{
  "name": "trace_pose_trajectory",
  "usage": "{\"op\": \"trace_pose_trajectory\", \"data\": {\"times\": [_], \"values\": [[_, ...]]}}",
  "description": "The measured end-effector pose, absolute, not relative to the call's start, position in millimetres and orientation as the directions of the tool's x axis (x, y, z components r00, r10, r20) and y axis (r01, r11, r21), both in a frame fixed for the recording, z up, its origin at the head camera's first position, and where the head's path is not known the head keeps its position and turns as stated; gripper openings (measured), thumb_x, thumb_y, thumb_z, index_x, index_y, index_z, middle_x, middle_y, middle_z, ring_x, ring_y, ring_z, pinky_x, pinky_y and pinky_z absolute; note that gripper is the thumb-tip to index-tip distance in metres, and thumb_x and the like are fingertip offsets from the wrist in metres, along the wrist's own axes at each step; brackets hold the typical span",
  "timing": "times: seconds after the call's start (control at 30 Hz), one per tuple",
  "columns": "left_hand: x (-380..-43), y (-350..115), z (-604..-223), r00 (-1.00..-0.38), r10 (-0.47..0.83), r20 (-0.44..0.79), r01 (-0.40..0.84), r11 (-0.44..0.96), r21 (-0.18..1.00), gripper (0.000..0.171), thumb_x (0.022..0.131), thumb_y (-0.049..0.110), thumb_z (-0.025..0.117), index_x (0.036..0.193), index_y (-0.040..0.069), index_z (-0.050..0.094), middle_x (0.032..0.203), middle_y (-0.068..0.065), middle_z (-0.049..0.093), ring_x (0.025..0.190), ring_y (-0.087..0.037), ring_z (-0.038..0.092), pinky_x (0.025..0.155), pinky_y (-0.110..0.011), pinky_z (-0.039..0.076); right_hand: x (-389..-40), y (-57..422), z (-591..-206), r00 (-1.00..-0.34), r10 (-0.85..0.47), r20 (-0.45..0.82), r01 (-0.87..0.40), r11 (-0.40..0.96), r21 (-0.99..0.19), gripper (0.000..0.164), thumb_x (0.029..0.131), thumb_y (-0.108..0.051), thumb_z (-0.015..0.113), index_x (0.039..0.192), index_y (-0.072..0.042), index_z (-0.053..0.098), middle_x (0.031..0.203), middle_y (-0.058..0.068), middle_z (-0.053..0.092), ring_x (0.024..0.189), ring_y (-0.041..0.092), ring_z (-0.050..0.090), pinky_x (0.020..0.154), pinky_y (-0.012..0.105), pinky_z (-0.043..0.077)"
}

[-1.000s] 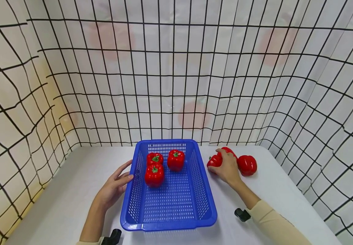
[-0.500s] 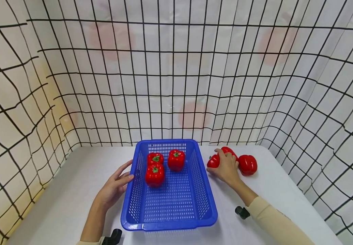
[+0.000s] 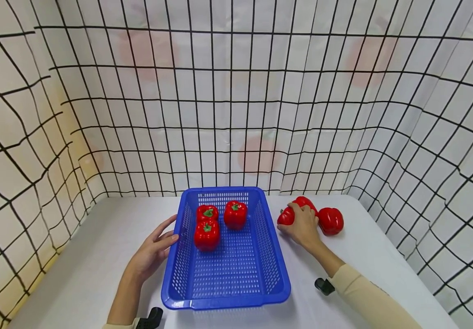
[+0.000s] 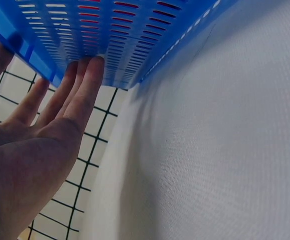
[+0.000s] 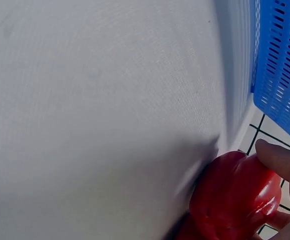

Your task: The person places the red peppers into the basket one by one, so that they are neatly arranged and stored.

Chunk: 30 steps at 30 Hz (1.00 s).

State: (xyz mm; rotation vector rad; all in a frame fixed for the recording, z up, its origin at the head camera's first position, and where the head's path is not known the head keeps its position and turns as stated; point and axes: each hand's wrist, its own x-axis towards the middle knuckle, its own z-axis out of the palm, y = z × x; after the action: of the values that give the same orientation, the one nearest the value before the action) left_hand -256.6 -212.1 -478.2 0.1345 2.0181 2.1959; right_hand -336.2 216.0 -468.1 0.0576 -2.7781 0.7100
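A blue plastic basket (image 3: 226, 305) with slotted walls stands in the middle of the table and holds three red bell peppers, one of them a front pepper (image 3: 206, 236). My left hand (image 3: 151, 253) rests on the basket's left side; in the left wrist view its extended fingers (image 4: 87, 90) touch the outer wall. Right of the basket, my right hand (image 3: 303, 228) grips a red bell pepper (image 5: 229, 195) lying on its side, stem toward the basket. Thumb and fingers span it, and the hand covers part of it in the head view.
Two more red bell peppers lie by the right hand: a back pepper (image 3: 307, 201) partly hidden behind it, and a right pepper (image 3: 331, 221). A black wire grid (image 3: 232, 100) over white sheeting encloses the white table (image 3: 84, 256) at the back and both sides.
The right hand has shifted slightly and settled its hold on the bell pepper. The left hand, the basket and the peppers in it stay in place.
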Motion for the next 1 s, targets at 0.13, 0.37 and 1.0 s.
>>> {"op": "trace_pose_trajectory", "data": {"times": [0.13, 0.37, 1.0], "values": [[-257, -213, -478, -0.983, 0.179, -0.038, -0.054, -0.086, 0.995, 0.073, 0.098, 0.025, 0.065, 0.16, 0.033, 0.027, 0.152, -0.017, 0.049, 0.128, -0.033, 0.062, 0.106, -0.048, 0.051, -336, 216, -469, -0.96, 0.03, 0.277, -0.108, 0.878, -0.467, 0.08, 0.075, -0.026, 0.087, 0.143, -0.003, 0.051, 0.139, 0.034, 0.046, 0.13, 0.051, 0.039, 0.103, 0.068, 0.035], [-257, -212, -479, -0.982, 0.181, -0.044, -0.06, -0.082, 0.995, 0.074, 0.097, 0.026, 0.065, 0.16, 0.033, 0.027, 0.152, -0.017, 0.05, 0.128, -0.033, 0.062, 0.106, -0.049, 0.05, -331, 217, -466, -0.964, 0.031, 0.264, -0.102, 0.873, -0.476, 0.078, 0.077, -0.026, 0.086, 0.141, 0.0, 0.05, 0.138, 0.034, 0.048, 0.129, 0.053, 0.042, 0.104, 0.068, 0.039], [-254, -212, -476, -0.984, 0.179, -0.028, -0.04, -0.066, 0.997, 0.073, 0.098, 0.025, 0.064, 0.16, 0.032, 0.026, 0.152, -0.018, 0.049, 0.125, -0.033, 0.064, 0.105, -0.047, 0.052, -326, 218, -456, -0.971, 0.048, 0.234, -0.103, 0.798, -0.594, 0.066, 0.078, -0.024, 0.078, 0.132, 0.003, 0.05, 0.13, 0.029, 0.056, 0.121, 0.048, 0.055, 0.092, 0.062, 0.056]]}}
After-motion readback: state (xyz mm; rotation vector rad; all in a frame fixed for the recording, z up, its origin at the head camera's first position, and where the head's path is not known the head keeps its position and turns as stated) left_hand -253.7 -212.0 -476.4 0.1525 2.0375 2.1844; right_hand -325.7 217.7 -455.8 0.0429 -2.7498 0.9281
